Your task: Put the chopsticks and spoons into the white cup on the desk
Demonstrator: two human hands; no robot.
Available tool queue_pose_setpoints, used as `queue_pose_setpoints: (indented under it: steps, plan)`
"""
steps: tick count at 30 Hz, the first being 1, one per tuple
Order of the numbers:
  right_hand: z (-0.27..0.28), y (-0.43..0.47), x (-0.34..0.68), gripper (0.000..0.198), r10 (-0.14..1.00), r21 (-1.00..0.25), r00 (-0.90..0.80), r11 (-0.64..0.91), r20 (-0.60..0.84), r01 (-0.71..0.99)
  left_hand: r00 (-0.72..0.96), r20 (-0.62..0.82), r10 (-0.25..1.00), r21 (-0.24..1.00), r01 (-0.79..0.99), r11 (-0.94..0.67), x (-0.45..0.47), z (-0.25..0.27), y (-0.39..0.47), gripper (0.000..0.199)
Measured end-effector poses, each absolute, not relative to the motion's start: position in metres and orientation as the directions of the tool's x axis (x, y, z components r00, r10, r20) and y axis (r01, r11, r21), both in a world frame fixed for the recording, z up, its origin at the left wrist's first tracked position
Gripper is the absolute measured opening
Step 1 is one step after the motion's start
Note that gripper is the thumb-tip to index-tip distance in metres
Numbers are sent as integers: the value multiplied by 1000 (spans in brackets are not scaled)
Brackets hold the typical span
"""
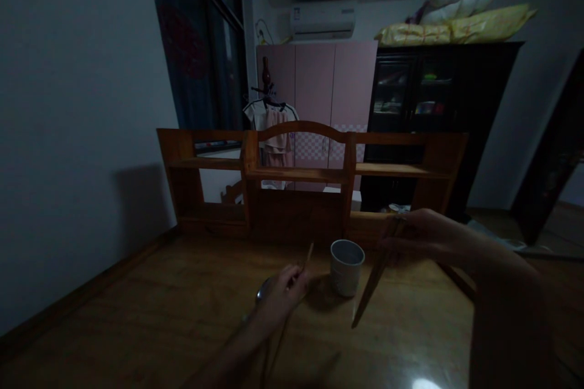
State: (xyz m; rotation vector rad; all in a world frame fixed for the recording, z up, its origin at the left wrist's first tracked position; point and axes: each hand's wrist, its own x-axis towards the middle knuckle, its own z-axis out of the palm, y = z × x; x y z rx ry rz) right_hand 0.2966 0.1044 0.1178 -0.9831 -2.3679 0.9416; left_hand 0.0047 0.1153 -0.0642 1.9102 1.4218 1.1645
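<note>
Brown wood nearest, dim and broad: the desk [137, 292], glare at the near right edge. Danger first: slender sticks [375, 278] slanting just right of a grey cup [345, 276], so one careless sideways swing probably enough to knock it over. Second worry: a slip of the high pinch, with only the upper ends held and long lower ends free to scissor apart. Gloom no help either, likely to spoil any judging of depth.

Now the pose. Right hand [410, 236] up high, forearm rising from the near right, wrist bent over, grip closed on those sticks, tips aimed down and towards the near left. Too dark for an exact count. Left hand [289, 284] lower, over the middle, forearm slanting in from the near left, fingers curled, grip closed round a thin stick [309, 254], upper end poking out beyond the fingers. Slim dark lines under the wrist; rods or shadows, cannot tell. Beside that forearm, on its left, a shiny rim [261, 290], mostly hidden.

A little farther, between both hands: the cup, upright, mouth up, apparently touching neither. Behind it, a wooden shelf unit [298, 175] across the far side. Farthest back, hanging clothes [277, 130], pink wardrobe [314, 79], dark cabinet [474, 97] to the right.
</note>
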Motion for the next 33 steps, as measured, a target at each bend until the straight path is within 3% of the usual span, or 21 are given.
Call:
queue_pose_setpoints:
  steps: [3,6,14,20,24,33]
  plan:
    - [123,99,294,32,748,-723,-650,521,131,453,76,356,931,918,160,-364,10,-33,100,31]
    - [121,101,285,30,713,-728,-680,557,171,400,93,402,911,915,-20,-402,24,-15,89,26]
    - [103,119,260,27,670,-677,-715,622,199,394,160,395,905,911,64,-408,46,-49,111,26]
    - [99,127,258,30,679,-678,-709,612,189,406,257,537,803,760,266,-593,49,-63,98,21]
    - [99,128,262,32,686,-674,-712,599,154,432,279,545,791,721,326,-611,52,-67,90,19]
    - [100,126,255,28,660,-683,-733,612,165,398,189,505,842,810,234,-538,53,-69,94,21]
